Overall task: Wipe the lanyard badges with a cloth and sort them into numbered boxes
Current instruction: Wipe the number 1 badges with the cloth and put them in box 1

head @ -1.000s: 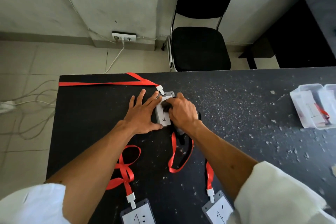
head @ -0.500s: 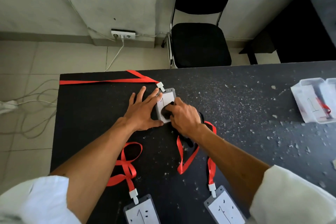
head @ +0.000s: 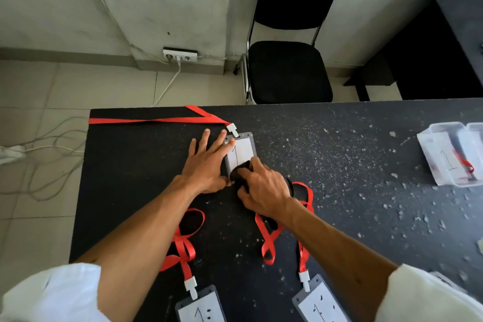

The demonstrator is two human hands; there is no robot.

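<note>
A grey badge (head: 241,150) with a white card marked "1" lies on the black table (head: 339,165). Its red lanyard (head: 162,120) stretches off to the left along the far edge. My left hand (head: 206,162) lies flat beside the badge, fingertips pressing its left edge. My right hand (head: 264,185) grips a dark cloth (head: 239,172) bunched on the badge's near end. Two more badges (head: 201,307) (head: 318,303) with red lanyards lie at the near edge.
Clear plastic boxes (head: 449,157), one marked "1" with a lanyard inside, stand at the right edge. White flecks cover the table's right half. A black chair (head: 287,70) stands behind the table, and cables trail on the floor at left.
My right hand has dragged the cloth from the badge's top down to its near end, uncovering the "1". My left hand stays pressed on the badge.
</note>
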